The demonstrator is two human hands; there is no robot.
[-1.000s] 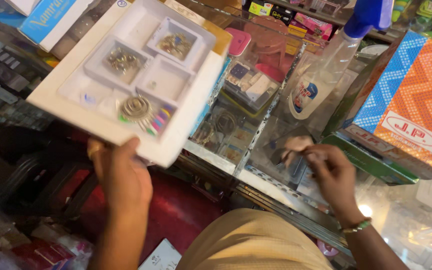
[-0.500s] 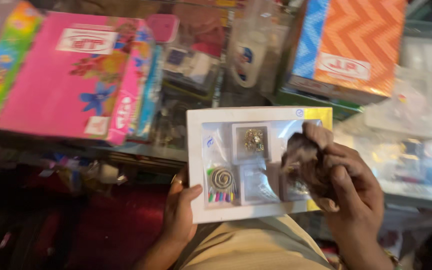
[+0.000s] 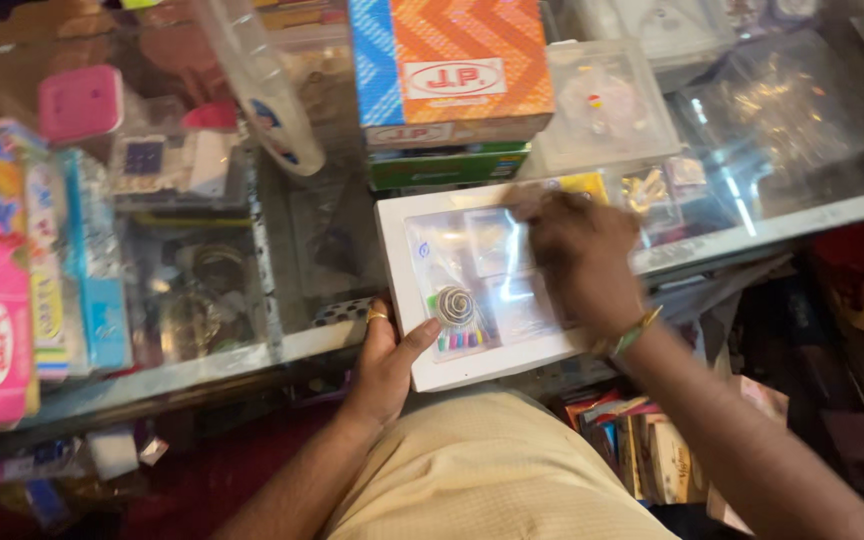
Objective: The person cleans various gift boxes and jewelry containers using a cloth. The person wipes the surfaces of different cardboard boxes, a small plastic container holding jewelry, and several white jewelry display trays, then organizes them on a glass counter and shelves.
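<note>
**2 hands on a white tray at the tabletop's near edge**

The white tray (image 3: 422, 365) lies at the near edge of the glass tabletop (image 3: 252, 345), its near corner jutting out past that edge over the person's lap. A clear film or lid covers its shallow compartments, and glare hides most of what is in them.

The left hand (image 3: 384, 365) grips the tray at its near-left corner. The thumb lies flat on the white rim, pointing toward the middle, and the fingers curl under the tray out of sight. A ring shows on 1 finger. Just beside the thumb tip, inside the tray, sit a coiled round ornament (image 3: 455, 303) and a short row of coloured sticks (image 3: 462, 340).

The right hand (image 3: 577, 255) rests palm down on the far-right part of the tray, fingers half bent and pointing toward the far edge of the tabletop. It is blurred, so whether it pinches something small or only presses on the film cannot be told. A green and gold bangle (image 3: 635, 332) circles the wrist.

Just beyond the tray stands an orange and blue box (image 3: 452, 70) on top of a green box (image 3: 449, 167). A stack of pink and blue boxes (image 3: 22, 280) lines the left edge of the tabletop.
</note>
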